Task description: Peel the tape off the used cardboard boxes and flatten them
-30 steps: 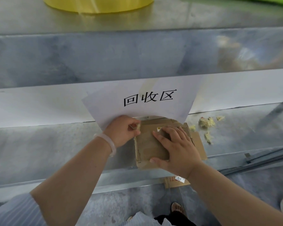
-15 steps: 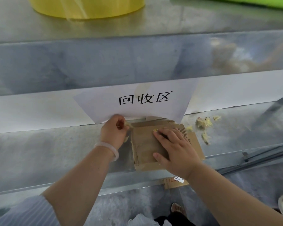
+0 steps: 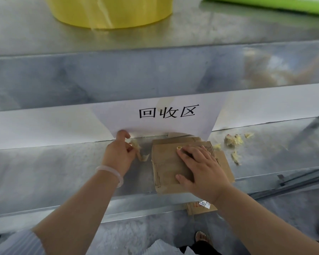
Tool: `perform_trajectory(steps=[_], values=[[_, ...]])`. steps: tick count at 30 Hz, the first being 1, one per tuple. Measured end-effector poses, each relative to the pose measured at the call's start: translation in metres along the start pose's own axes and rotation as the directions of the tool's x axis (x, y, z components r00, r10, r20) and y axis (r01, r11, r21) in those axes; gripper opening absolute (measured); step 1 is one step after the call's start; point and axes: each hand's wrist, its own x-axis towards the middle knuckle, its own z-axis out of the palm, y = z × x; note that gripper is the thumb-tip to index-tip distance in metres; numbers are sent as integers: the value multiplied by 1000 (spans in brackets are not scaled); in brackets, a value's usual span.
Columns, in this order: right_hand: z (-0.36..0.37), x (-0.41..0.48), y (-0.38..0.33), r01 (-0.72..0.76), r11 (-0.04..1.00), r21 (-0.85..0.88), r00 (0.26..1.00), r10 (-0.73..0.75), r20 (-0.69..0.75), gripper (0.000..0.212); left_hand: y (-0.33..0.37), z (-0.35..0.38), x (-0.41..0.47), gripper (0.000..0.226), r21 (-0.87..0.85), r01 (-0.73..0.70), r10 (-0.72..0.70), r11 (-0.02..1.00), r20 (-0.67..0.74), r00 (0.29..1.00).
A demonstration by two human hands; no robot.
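Observation:
A flattened brown cardboard box [image 3: 166,166] lies on the metal shelf [image 3: 63,173], on top of other flat cardboard [image 3: 225,166]. My right hand [image 3: 201,170] presses flat on it with spread fingers. My left hand [image 3: 120,153] is just left of the box and pinches a crumpled strip of yellowish tape [image 3: 139,150], which hangs clear of the cardboard.
A white paper sign [image 3: 158,116] with black characters hangs from the shelf above. Crumpled tape scraps [image 3: 232,142] lie to the right of the boxes. A yellow tape roll [image 3: 109,10] stands on the top surface. Another cardboard piece [image 3: 199,207] sits below the shelf.
My left hand has pulled the tape strip leftward, away from the box edge. My right hand has stayed pressed on the cardboard.

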Motion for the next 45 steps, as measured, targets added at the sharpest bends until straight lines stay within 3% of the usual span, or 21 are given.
perform_trajectory(steps=[3, 6, 11, 14, 16, 18, 21, 24, 26, 28, 29, 32, 34, 37, 39, 45], values=[[-4, 0, 1, -30, 999, -32, 999, 31, 39, 83, -2, -4, 1, 11, 85, 3, -4, 996, 15, 1000], [-4, -2, 3, -35, 994, -107, 995, 44, 85, 85, -4, -2, 0, 21, 116, -26, 18, 993, 67, 998], [-9, -14, 7, -102, 992, 68, 985, 111, -132, 75, 8, 4, -19, 31, -55, 28, -24, 998, 74, 997], [-19, -27, 10, -298, 948, 112, 929, 315, -195, 70, 22, 9, -39, 22, -210, 25, -7, 977, 88, 996], [-24, -36, 11, -472, 857, 208, 858, 500, -118, 69, 28, 17, -50, 14, -324, 63, -11, 944, 161, 987], [-28, -44, 12, -557, 738, 381, 794, 608, -19, 60, 32, 23, -59, 10, -403, 156, -62, 902, 237, 970], [-33, -47, 13, -524, 584, 619, 742, 670, -3, 16, 37, 24, -65, 10, -475, 263, -135, 840, 286, 949], [-42, -47, 17, -566, 413, 713, 651, 755, 80, 18, 44, 19, -73, 19, -585, 346, -180, 734, 324, 929], [-46, -46, 22, -562, 185, 806, 580, 783, 224, 21, 48, 15, -77, 19, -643, 432, -216, 632, 390, 895], [-50, -45, 25, -509, -20, 860, 557, 754, 348, 22, 47, 12, -79, 21, -674, 502, -236, 542, 452, 860], [-51, -44, 27, -509, -51, 859, 563, 735, 377, 22, 46, 11, -78, 25, -680, 513, -235, 524, 464, 854], [-54, -40, 34, -568, 18, 823, 610, 680, 407, 19, 47, 13, -76, 21, -618, 445, -179, 648, 445, 878], [-59, -37, 38, -619, 137, 774, 657, 631, 414, 13, 45, 15, -70, 19, -542, 356, -107, 761, 436, 893], [-69, -33, 43, -653, 391, 648, 740, 509, 439, 32, 36, 14, -61, 56, -445, 246, -8, 861, 473, 881], [-74, -28, 46, -640, 480, 600, 767, 455, 453, 41, 34, 12, -55, 72, -384, 166, 37, 908, 468, 883], [-76, -20, 51, -555, 692, 462, 832, 440, 338, 18, 27, 13, -47, 20, -190, -73, 136, 979, 343, 929]])
